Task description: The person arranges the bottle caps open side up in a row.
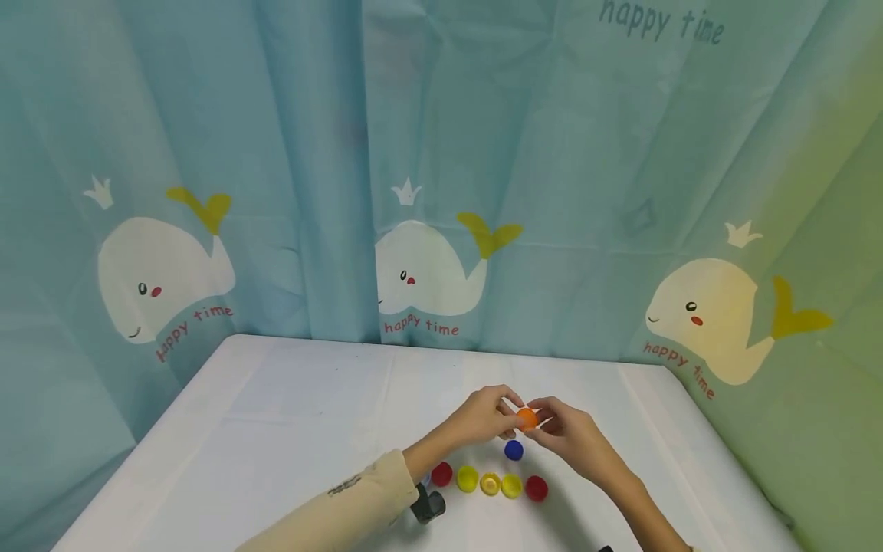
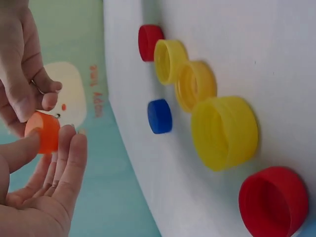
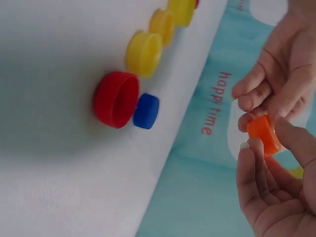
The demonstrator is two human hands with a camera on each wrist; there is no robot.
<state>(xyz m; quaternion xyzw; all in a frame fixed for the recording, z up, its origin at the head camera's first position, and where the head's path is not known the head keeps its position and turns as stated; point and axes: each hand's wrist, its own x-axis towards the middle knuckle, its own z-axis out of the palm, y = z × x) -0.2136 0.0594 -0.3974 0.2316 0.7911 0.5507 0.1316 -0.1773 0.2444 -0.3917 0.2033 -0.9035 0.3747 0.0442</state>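
Note:
Both hands meet above the table at one small orange bottle cap (image 1: 527,418). My left hand (image 1: 486,415) pinches its left side between thumb and fingers. From the right, my right hand (image 1: 571,438) holds the same cap with its thumb and fingertips. In the left wrist view, the left thumb presses the side of the orange cap (image 2: 48,132). The right wrist view has the right thumb against the orange cap (image 3: 263,135), the left fingers above it. Below the hands, a blue cap (image 1: 513,450) stands on the table, apart from the others.
Nearer me runs a row of caps: red (image 1: 441,474), yellow (image 1: 467,478), darker yellow (image 1: 490,484), yellow (image 1: 511,486) and red (image 1: 536,488). A light-blue thing (image 2: 310,231) beyond the row's left end is mostly hidden. Behind the white table (image 1: 310,399) hangs a whale-print curtain (image 1: 331,153).

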